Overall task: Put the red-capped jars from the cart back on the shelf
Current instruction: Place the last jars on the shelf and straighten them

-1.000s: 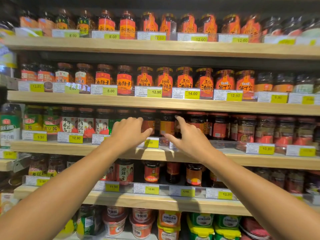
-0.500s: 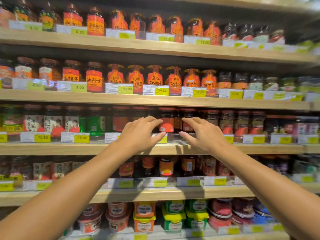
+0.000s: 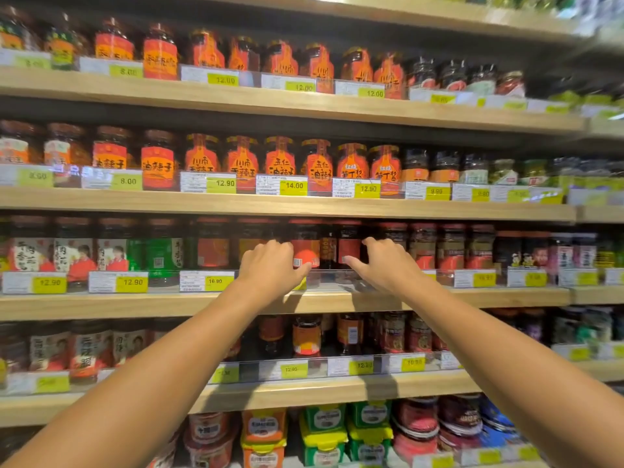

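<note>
Two hands are up at the third shelf [image 3: 304, 300], and since half a second ago they've spread apart, exposing more of the jars between them. Your left hand [image 3: 270, 268] has fingers curled over the front of one red-capped jar [image 3: 305, 246], thumb below its label; can't tell if it's a true grip. Your right hand [image 3: 385, 265] is relaxed, fingers extended, touching a neighbouring jar [image 3: 349, 246]. Both jars stand upright, long axis vertical, caps up, behind the clear rail [image 3: 331, 275].
</note>
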A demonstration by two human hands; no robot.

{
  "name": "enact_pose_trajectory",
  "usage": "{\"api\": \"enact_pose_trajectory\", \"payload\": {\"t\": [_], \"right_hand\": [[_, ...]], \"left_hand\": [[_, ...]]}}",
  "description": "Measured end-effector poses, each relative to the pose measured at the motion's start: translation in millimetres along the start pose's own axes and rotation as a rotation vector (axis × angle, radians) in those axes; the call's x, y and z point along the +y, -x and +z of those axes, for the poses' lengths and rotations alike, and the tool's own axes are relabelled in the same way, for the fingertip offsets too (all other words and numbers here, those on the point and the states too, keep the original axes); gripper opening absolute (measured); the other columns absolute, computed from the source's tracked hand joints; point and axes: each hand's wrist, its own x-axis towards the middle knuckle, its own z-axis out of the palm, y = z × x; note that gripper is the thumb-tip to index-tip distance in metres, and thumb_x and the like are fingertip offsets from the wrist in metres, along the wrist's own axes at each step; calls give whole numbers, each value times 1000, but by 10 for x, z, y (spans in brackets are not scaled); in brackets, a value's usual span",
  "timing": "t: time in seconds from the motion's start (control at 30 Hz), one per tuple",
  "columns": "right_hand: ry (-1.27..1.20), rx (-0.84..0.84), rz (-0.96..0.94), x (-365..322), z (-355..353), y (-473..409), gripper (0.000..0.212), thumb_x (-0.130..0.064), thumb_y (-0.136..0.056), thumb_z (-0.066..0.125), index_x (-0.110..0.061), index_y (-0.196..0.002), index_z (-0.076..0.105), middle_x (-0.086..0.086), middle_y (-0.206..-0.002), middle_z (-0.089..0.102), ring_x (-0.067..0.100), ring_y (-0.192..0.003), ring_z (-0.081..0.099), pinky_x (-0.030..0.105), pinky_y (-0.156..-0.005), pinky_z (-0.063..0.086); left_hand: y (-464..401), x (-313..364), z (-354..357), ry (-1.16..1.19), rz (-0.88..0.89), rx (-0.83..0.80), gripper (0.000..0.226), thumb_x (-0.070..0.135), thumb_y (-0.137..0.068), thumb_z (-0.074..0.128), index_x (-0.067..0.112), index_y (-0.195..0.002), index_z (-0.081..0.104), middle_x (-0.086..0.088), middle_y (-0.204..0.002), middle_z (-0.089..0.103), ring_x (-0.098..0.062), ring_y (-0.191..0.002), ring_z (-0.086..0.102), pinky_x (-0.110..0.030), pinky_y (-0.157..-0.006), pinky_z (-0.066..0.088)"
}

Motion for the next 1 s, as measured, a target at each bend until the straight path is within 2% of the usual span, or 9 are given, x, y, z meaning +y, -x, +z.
{"api": "enact_pose_trajectory", "payload": {"t": [0.13,0.23,0.43,0.6,0.67,0.77,0.83,0.93,1.0], "right_hand": [[-79,-44,51,-2,67,-127,54,-63,-92,51,-9,-92,56,12,-92,60,37,-95,62,44,-77,53],[-140,-107,90,-4,132,-219,52,-62,-90,55,-14,-73,48,10,-88,58,37,-92,62,42,-75,51],[-229,-169,139,-5,203,-346,48,-58,-89,61,-11,-92,58,11,-104,65,36,-99,62,39,-78,49],[-226,-193,105,-3,154,-340,45,-57,-90,60,-17,-74,48,7,-93,61,31,-89,62,36,-71,47],[-241,-204,93,12,129,-325,44,-57,-90,61,-17,-75,48,5,-89,59,29,-85,61,35,-69,47],[-285,-232,80,51,109,-330,45,-57,-89,62,-12,-90,56,6,-95,61,28,-88,62,37,-71,48],[-297,-240,78,61,109,-342,48,-57,-89,63,-10,-100,58,7,-101,62,29,-92,62,39,-74,50],[-296,-241,91,67,142,-354,46,-56,-90,62,-11,-99,58,7,-100,63,28,-91,63,39,-76,50],[-320,-224,104,91,147,-346,50,-59,-88,61,-9,-95,61,8,-94,65,29,-88,64,38,-73,50]], "left_hand": [[-91,32,91,23,-77,-47,61,68,-91,46,11,-110,59,-11,-113,65,-34,-107,61,-38,-75,41],[-171,37,171,76,-115,-59,66,73,-87,47,12,-110,59,-10,-113,65,-33,-106,61,-38,-76,45],[-287,56,247,178,-155,-66,62,73,-85,51,14,-102,60,-7,-107,64,-31,-102,63,-36,-72,45],[-388,62,245,228,-176,-147,50,66,-86,57,16,-92,54,-7,-103,59,-34,-104,62,-41,-82,52],[-442,58,245,249,-181,-194,46,61,-88,57,16,-88,53,-8,-104,60,-34,-104,61,-42,-85,52],[-513,49,274,269,-168,-245,40,54,-91,57,16,-80,50,-10,-105,62,-33,-99,62,-40,-82,51],[-540,35,299,270,-164,-261,39,52,-92,56,15,-83,51,-12,-107,64,-33,-97,63,-39,-80,50],[-507,10,313,260,-134,-253,41,51,-94,52,16,-74,50,-14,-103,67,-32,-87,62,-37,-72,46],[-411,-15,281,215,-98,-207,44,56,-94,49,15,-80,58,-11,-102,68,-33,-90,62,-37,-72,46]]}}
